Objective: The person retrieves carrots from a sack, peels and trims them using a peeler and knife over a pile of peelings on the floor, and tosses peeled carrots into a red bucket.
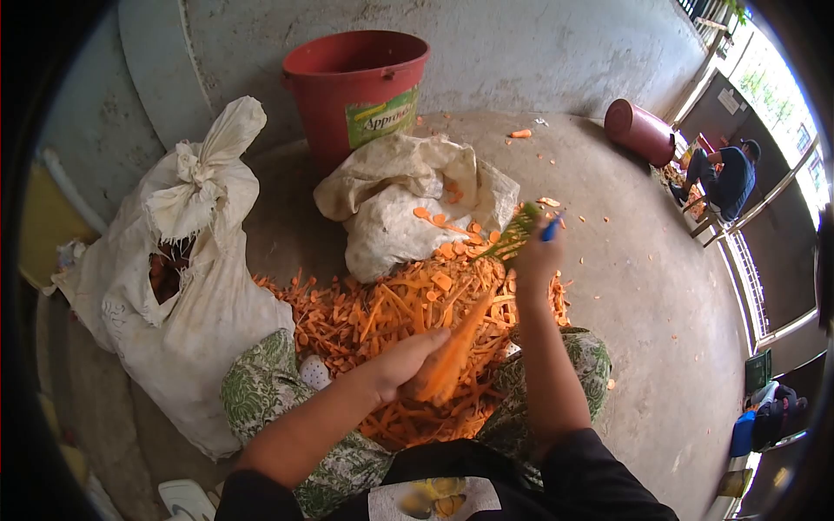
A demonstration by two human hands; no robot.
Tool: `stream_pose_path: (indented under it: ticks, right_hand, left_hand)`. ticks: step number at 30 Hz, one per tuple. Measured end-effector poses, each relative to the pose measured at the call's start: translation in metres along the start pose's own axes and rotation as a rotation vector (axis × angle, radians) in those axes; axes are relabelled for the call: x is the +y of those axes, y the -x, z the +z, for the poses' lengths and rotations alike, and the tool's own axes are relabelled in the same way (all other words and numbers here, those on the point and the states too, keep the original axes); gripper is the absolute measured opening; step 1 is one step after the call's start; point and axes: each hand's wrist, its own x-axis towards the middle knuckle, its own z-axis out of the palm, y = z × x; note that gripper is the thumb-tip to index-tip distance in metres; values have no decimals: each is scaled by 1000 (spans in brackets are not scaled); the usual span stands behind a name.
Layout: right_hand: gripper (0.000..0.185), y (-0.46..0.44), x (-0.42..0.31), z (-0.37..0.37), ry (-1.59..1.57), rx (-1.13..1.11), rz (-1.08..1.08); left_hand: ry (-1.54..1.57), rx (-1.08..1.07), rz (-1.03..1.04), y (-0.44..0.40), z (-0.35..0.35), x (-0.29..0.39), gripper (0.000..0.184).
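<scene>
My left hand (410, 359) is closed around the thick end of a partly blurred orange carrot (458, 349), whose narrow tip points up and away. Raised to the right of it, my right hand (540, 253) is wrapped around a small blue-handled tool (552, 227); its working end is not clear. A green, streaky strip (512, 238) extends left from that hand, too blurred to identify. Beneath both hands, between my knees, lies a heap of carrot peelings (391, 321) with round cut ends among them.
A tied white sack (208, 347) with a torn opening stands at left. A crumpled sack (391, 200) lies beyond the peelings, before a red bucket (321, 113). Farther right, a seated person (734, 181) is near a tipped red bin (638, 133). Scraps dot the concrete floor.
</scene>
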Motion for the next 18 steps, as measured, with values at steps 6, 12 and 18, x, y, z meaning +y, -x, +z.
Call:
stream_pose_path:
  ticks: [6,12,18]
  right_hand:
    - [23,69,-33,-16,-87,-327,-153]
    - [17,71,-4,6,88,-230,-290]
    - [26,8,-9,-10,-70,-114,125]
  left_hand:
    - [204,17,65,0,-5,5,41]
    - [158,-227,78,-17,-24,-10,42]
    - [93,4,10,-1,-1,1,43]
